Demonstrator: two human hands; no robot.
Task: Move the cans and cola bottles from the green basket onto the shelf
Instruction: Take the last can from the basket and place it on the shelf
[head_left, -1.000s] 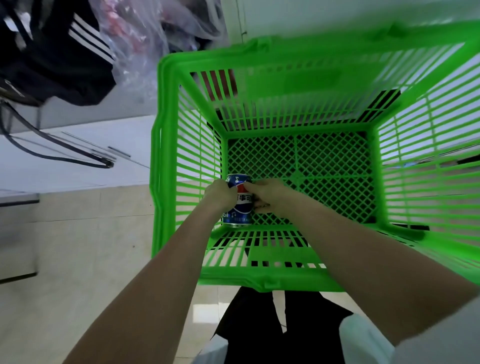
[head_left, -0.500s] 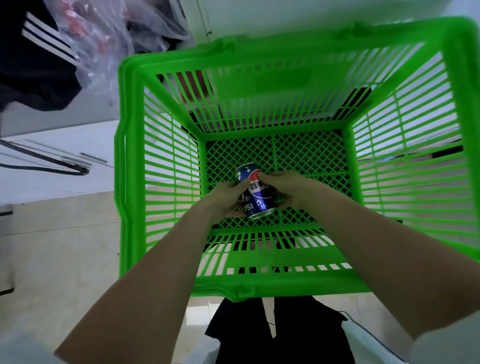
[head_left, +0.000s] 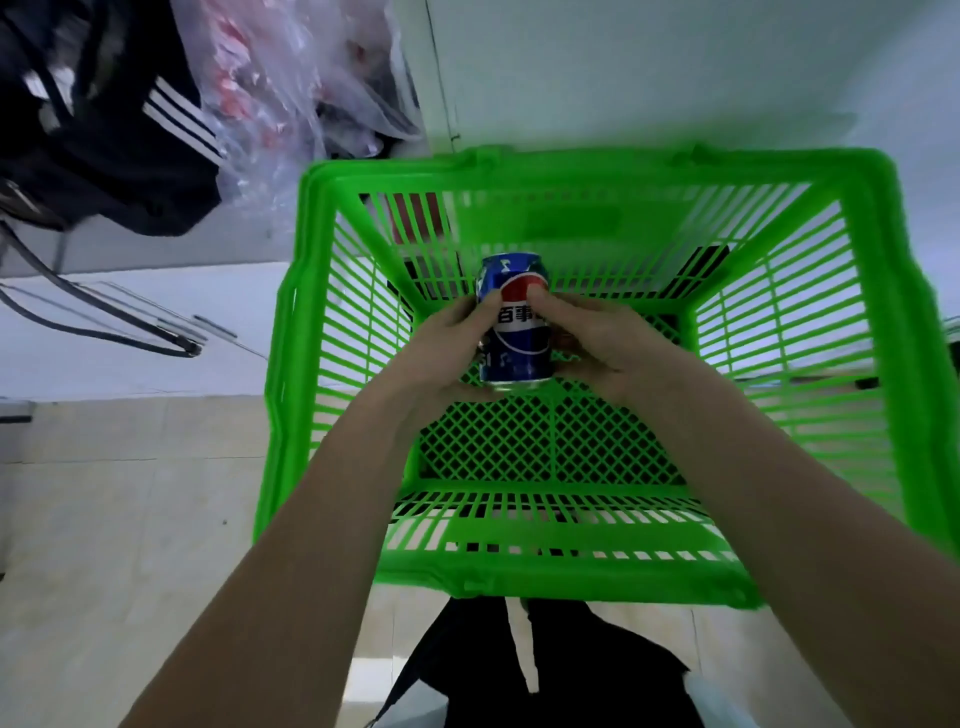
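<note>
So both hands are wrapped round one blue cola can (head_left: 514, 322), held upright inside the green basket (head_left: 566, 582), up off its mesh floor and in front of the far wall. Left hand (head_left: 447, 348) grips the can's left side with the thumb lying across the label, right hand (head_left: 597, 343) grips the right side, thumb also on the label, so the thumbs nearly meet over the logo. Basket floor around the can shows just green lattice. Off to the left there's a dark jacket (head_left: 104, 130) with white stripes and a clear plastic bag (head_left: 291, 88) beside it, plus pale tiled floor (head_left: 130, 519) below.
</note>
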